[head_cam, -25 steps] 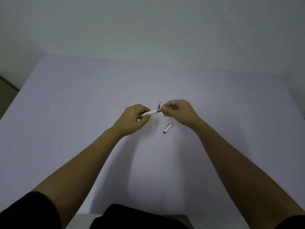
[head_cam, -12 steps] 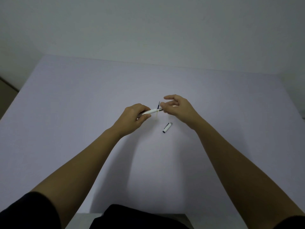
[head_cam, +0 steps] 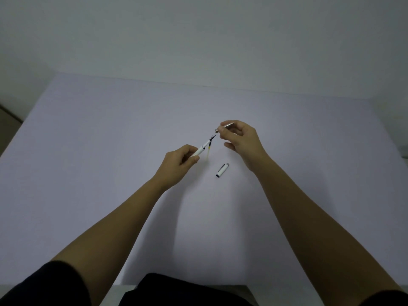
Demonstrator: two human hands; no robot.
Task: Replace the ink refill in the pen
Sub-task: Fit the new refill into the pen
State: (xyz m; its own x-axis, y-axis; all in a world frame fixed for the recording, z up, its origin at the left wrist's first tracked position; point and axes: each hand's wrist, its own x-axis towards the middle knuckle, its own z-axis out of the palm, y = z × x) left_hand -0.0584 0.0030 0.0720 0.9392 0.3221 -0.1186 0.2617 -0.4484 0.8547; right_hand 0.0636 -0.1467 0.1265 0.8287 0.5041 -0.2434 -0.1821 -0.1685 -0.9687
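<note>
Above pale table [head_cam: 88,151], left hand [head_cam: 176,164] gripping pen barrel [head_cam: 202,150], right hand [head_cam: 241,140] raised

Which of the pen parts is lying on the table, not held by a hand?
The white cap lies alone on the table; the left hand holds the barrel, the right hand the metal tip.

A wide table [head_cam: 110,151] with a plain pale lilac top fills most of the view. Behind its far edge rises a bare, dim grey-white wall [head_cam: 198,36]. At the far left, beside the table's corner, a strip of darker brownish floor [head_cam: 6,122] shows. Dark clothing [head_cam: 176,292] shows along the bottom edge.
</note>
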